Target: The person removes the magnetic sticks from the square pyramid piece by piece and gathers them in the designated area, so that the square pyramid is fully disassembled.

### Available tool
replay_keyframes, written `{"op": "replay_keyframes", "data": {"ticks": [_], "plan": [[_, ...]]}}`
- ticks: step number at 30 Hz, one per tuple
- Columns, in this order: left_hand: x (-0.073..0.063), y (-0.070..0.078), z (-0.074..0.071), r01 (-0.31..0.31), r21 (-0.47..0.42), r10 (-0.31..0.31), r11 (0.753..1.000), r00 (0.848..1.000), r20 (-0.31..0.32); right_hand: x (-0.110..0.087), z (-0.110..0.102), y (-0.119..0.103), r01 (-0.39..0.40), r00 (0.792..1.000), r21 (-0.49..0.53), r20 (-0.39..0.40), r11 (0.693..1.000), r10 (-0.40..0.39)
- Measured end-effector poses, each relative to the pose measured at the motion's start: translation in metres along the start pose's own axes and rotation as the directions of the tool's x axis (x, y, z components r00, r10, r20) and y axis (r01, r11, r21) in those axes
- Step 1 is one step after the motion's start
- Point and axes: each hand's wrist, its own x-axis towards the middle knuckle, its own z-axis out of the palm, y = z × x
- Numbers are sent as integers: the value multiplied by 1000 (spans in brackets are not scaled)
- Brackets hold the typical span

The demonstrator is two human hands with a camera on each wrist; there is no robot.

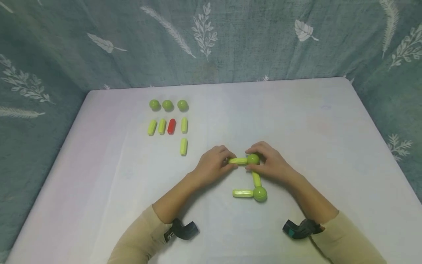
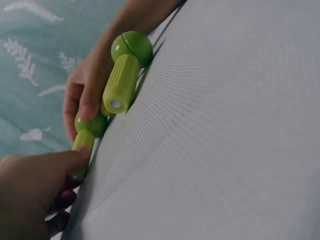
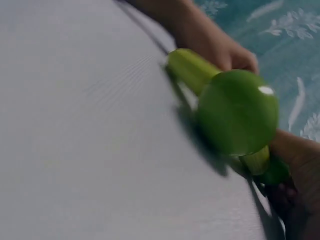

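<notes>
My left hand pinches a short ribbed yellow-green rod between thumb and fingers. That rod's right end meets a green ball, which my right hand holds between thumb and fingers. From this ball a second yellow-green rod runs down to a lower green ball. A third rod points left from the lower ball, making a squarish C shape on the table. In the left wrist view, the free end of this lower rod shows a small silvery disc.
At the back left, three green balls form a row. Below them lie several loose yellow-green rods and one red rod. A white cloth covers the table, and a teal leaf-print curtain hangs behind it.
</notes>
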Motion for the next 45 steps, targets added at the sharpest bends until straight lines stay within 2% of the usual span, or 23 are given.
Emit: {"op": "replay_keyframes", "data": {"ticks": [2,4,6,8,10,11,13,14,18,21,23,28,32,35,38,40,41,43,45], "plan": [[-2,-3,1,5,-8,-5,1000,1000,-27,-1,0,-9,-77,997,-83,4,994,78],[-5,-4,0,8,-16,-9,1000,999,-51,-2,-1,-20,-180,982,-177,21,968,187],[-6,-5,0,5,-21,-6,1000,997,-71,-4,-3,-30,-271,953,-268,60,924,297],[-8,-6,0,-4,-25,2,1000,996,-87,-6,-6,-38,-331,918,-316,112,889,381],[-9,-7,0,-17,-28,14,999,995,-104,-8,-8,-44,-368,889,-315,157,875,430],[-9,-7,1,-26,-32,22,999,994,-111,-9,-9,-45,-376,882,-301,174,876,438],[-11,-7,1,-37,-45,32,998,993,-118,-10,-9,-47,-374,887,-256,180,891,424],[-12,-6,1,-43,-53,36,998,992,-120,-10,-9,-47,-368,897,-229,168,901,409],[-16,-2,2,-32,-90,21,995,992,-122,-10,-4,-43,-298,948,-175,57,938,312],[-18,3,3,-16,-104,2,994,991,-137,-9,-1,-36,-230,973,-178,-21,957,230],[-20,5,5,-20,-107,4,994,988,-154,-9,1,-33,-185,983,-179,-47,966,179],[-20,5,8,-76,-118,54,990,983,-175,-7,3,-30,-89,996,-299,-40,950,81],[-22,4,6,-121,-88,107,989,983,-149,-3,4,-28,-36,999,-380,-29,924,27],[-27,0,-1,-126,-74,116,989,986,-122,-2,5,-25,-55,998,-366,-22,929,51],[-35,-12,-12,-81,-135,60,987,986,-156,-2,4,-25,-95,995,-333,-12,938,96],[-43,-24,-22,-34,-193,-11,981,974,-225,-3,4,-25,-121,992,-312,-5,942,125],[-48,-31,-28,1,-212,-58,977,962,-265,-3,4,-25,-133,990,-303,-3,944,139],[-57,-46,-38,94,-232,-172,968,923,-344,-4,4,-24,-152,987,-293,2,944,160],[-64,-60,-46,221,-218,-293,951,870,-397,-5,3,-23,-168,984,-289,3,942,176]]}}
